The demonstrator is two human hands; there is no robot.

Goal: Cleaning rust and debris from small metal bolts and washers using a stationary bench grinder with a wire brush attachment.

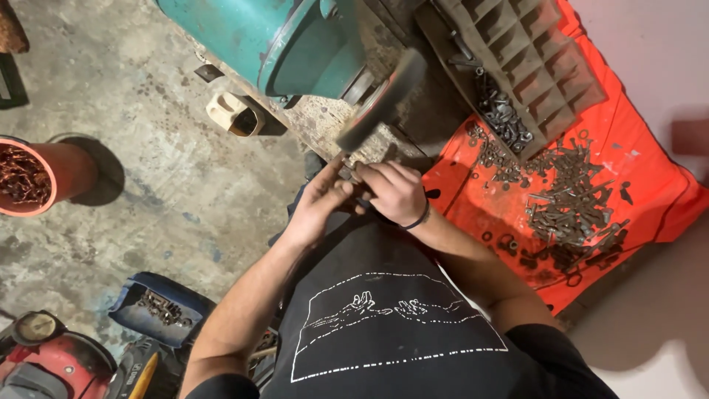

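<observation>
Black shirt [384, 325] lowest in view, both bare forearms reaching up from it toward the bench.

Pinched between both sets of fingers: a small dark metal piece [348, 174], mostly hidden, just below the rim of the wheel [380, 100]. Right hand [395, 192] closed over it from above, knuckles up, dark band at the wrist. Left hand [319, 201] clamped on from the side, fingers pressed against the right hand's fingertips. Whether piece and wheel touch: cannot tell.

Likely hard, stiff and light for its size, perhaps greasy or rusty, so apt to slip or get snatched from a loose pinch. Too short for a full-hand hold; best taken at both ends with fingertips, well back from the wheel's edge. Not fragile.

Wrists close together, elbows bent and spread, forearms converging in a V.

Further out: teal motor [295, 37] behind the wheel. To the right, orange cloth [650, 185] strewn with bolts [576, 199], and a grey tray [532, 52] with more in its compartments. To the left, orange bucket [29, 177] of rusty scraps on concrete floor [162, 148]; blue tub [159, 307] of hardware near the left elbow.
</observation>
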